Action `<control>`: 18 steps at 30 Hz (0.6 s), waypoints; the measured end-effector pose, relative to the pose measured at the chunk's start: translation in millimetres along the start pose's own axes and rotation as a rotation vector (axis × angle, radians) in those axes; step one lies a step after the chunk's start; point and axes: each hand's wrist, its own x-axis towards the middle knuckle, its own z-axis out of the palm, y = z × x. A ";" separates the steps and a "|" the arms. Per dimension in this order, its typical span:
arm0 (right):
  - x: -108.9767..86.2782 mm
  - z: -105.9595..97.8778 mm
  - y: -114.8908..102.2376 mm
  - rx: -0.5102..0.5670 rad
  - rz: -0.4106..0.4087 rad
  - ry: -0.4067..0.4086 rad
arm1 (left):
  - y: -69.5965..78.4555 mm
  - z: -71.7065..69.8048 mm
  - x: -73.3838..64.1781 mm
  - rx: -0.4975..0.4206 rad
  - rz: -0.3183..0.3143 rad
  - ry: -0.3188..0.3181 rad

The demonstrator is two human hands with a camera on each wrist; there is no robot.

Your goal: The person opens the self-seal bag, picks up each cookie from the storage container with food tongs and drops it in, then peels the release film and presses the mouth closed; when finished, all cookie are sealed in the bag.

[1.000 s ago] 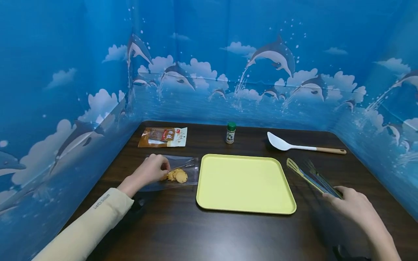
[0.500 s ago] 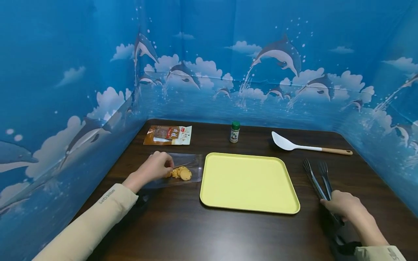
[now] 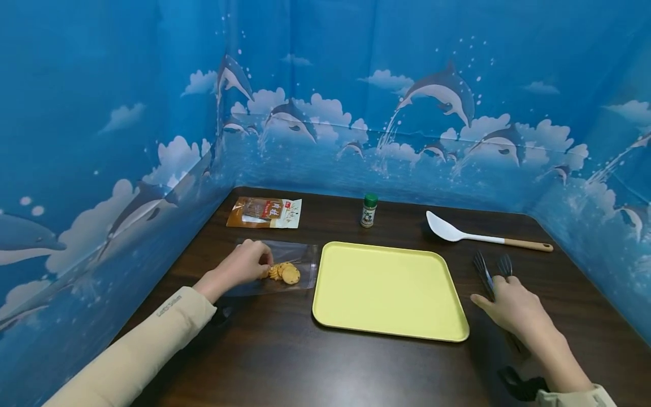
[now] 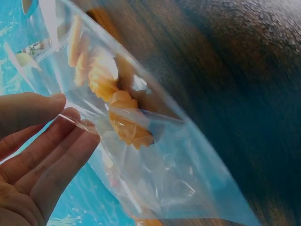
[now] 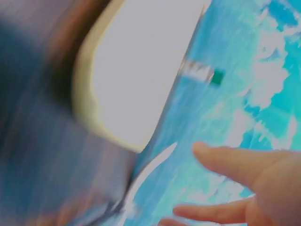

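Observation:
With thumb and fingertips, my left hand [image 3: 246,263] pinches the film of a clear plastic zip bag [image 3: 307,261] at the left of the table. Round golden cookies [image 3: 291,275] lie inside the bag; in the left wrist view the cookies [image 4: 124,120] show ridged edges through the film. At the right, my right hand [image 3: 513,308] is spread over metal tongs [image 3: 482,268], its thumb held apart and its fingers not curled round them. The tongs lie on the table, their middle hidden beneath this hand. The right wrist view shows empty fingers [image 5: 211,213].
Between the hands lies a yellow tray [image 3: 389,291]. Along the back are a brown food packet [image 3: 264,212], a green-capped seasoning bottle [image 3: 368,211] and a white turner [image 3: 447,229] with a wooden handle. A dolphin-print curtain [image 3: 315,85] surrounds the dark table [image 3: 254,350].
My right hand has lowered the tongs to the table, let go of them and lifted with fingers spread. My left hand keeps its pinch on the bag. The head view has shifted slightly.

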 end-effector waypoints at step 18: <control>112.0 17.7 -235.8 0.340 -0.434 -0.070 | -1.8 2.9 -2.6 0.005 0.040 0.073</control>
